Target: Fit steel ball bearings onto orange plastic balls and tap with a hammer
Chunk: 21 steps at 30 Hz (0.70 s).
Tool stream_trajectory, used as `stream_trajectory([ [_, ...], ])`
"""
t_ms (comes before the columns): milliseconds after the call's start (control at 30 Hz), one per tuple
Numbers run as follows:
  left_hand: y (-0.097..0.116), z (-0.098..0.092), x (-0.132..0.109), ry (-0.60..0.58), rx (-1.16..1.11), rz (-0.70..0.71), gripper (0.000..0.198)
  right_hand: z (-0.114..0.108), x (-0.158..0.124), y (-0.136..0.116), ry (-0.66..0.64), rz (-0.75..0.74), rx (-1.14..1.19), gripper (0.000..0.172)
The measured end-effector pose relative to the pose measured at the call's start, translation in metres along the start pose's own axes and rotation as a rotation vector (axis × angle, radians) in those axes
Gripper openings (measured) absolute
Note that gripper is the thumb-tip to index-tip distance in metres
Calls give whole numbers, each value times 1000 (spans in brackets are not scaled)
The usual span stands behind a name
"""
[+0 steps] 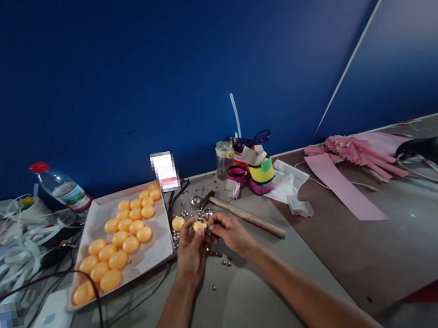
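Near the middle of the table, my left hand (190, 254) is closed around a yellow-orange ball (199, 224) with a small dark, shiny piece at its top. From the right, my right hand (233, 233) meets it, thumb and fingertips pinched together at the ball's edge; what they pinch is too small to make out. Another orange ball (178, 224) lies just beyond my left fingers. Shiny metal beads (226, 263) are scattered around and below both hands. A hammer (249, 218) with a wooden handle lies just past my right hand.
On the left, a paper-lined tray (158, 251) bears rows of orange balls. Behind it leans a red-capped bottle (64, 190). A glass jar (224, 160) and a yellow-and-pink pouch (262, 177) stand at the back. Pink strips (347, 187) lie right; a black cable (101, 318) crosses front left.
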<state>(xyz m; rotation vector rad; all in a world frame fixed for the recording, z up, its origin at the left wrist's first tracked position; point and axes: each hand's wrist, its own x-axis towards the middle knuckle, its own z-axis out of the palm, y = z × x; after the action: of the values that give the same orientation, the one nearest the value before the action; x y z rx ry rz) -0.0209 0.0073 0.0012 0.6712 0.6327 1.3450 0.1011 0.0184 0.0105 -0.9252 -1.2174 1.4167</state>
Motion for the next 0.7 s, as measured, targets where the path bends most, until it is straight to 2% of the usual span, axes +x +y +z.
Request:
stream_trajectory([
  [167, 0, 5, -2, 46, -8, 8, 36, 1, 4, 7, 80, 9, 14, 19],
  [300, 0, 2, -2, 61, -74, -43, 34, -14, 9, 4, 4, 1, -70, 18],
  [367, 2, 0, -1, 67, -101, -71, 33, -27, 10, 1, 145, -91, -315, 16],
  [433, 4, -1, 0, 67, -135, -97, 32, -42, 10, -2, 324, -190, -701, 13],
  [467, 5, -2, 0, 66, -154, -107, 32, -48, 10, -3, 360, -183, -911, 20],
  [567, 7, -1, 1, 71, -190, -98, 32, -61, 8, -3, 341, 15, -1397, 41],
  [633, 8, -1, 1, 82, -206, -93, 32, -65, 8, -1, 288, 119, -1523, 41],
  [700, 8, -2, 1, 91, -222, -95, 31, -68, 10, 1, 256, 148, -1554, 34],
])
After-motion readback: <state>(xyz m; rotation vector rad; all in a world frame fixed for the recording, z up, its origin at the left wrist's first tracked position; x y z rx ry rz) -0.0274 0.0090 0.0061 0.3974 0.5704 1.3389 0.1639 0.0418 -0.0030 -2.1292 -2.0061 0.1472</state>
